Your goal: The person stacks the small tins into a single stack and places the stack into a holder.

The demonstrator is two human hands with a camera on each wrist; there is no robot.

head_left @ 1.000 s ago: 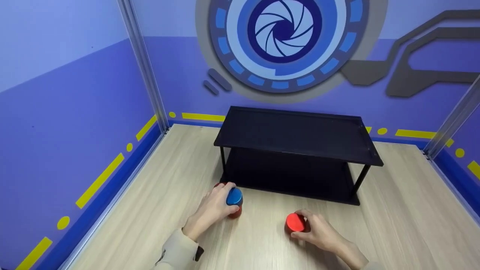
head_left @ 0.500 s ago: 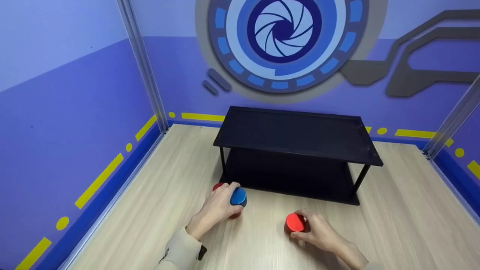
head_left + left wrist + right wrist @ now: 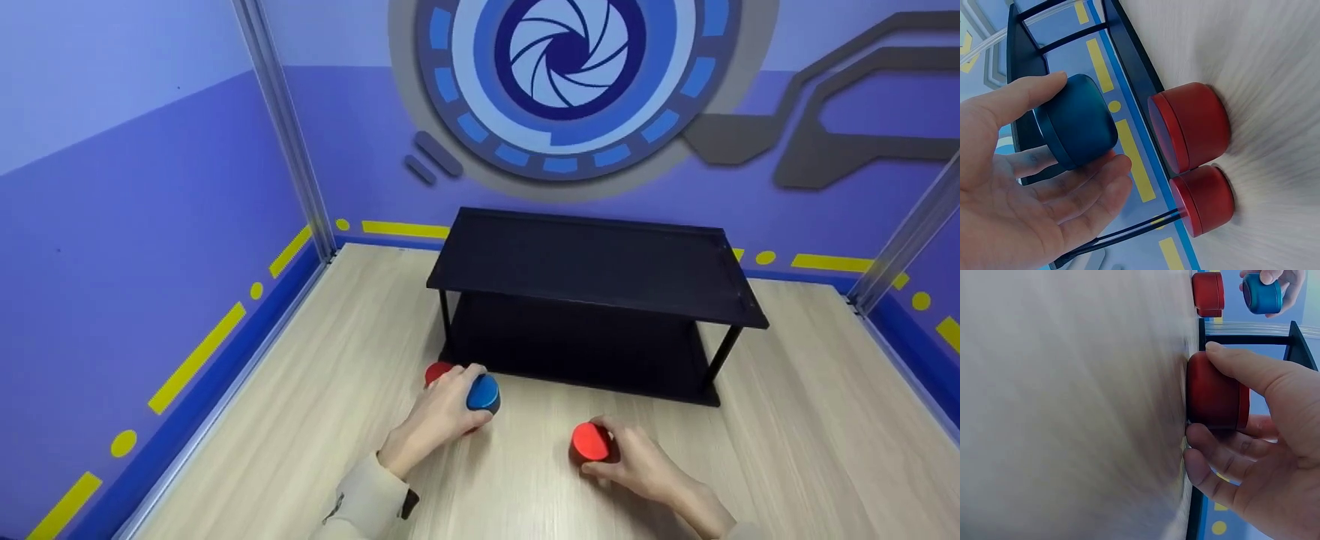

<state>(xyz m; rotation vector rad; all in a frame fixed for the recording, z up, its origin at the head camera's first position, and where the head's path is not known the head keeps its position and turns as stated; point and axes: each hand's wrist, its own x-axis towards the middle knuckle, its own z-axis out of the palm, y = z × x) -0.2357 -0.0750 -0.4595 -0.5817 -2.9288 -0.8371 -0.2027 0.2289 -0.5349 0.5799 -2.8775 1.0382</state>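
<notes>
My left hand (image 3: pixel 435 411) grips a small round blue tin (image 3: pixel 484 394) between thumb and fingers. In the left wrist view the blue tin (image 3: pixel 1078 121) is off the table. Two red tins, a nearer one (image 3: pixel 1193 126) and a farther one (image 3: pixel 1207 199), stand side by side on the tabletop below it. From the head, one red tin (image 3: pixel 436 373) shows behind the left hand, while the other is almost wholly hidden. My right hand (image 3: pixel 637 463) holds a third red tin (image 3: pixel 590 442) around its side, and that tin rests on the table (image 3: pixel 525 480).
A black two-level rack (image 3: pixel 592 259) stands just behind the tins, its lower shelf (image 3: pixel 570 345) open to the front. Blue-purple panels (image 3: pixel 150 225) wall in the table at the back and sides, with metal posts (image 3: pixel 289 135) in the corners.
The left hand has carried the blue tin to the right, over the front red tin, uncovering more of the one behind. My right hand and its red tin stay put.
</notes>
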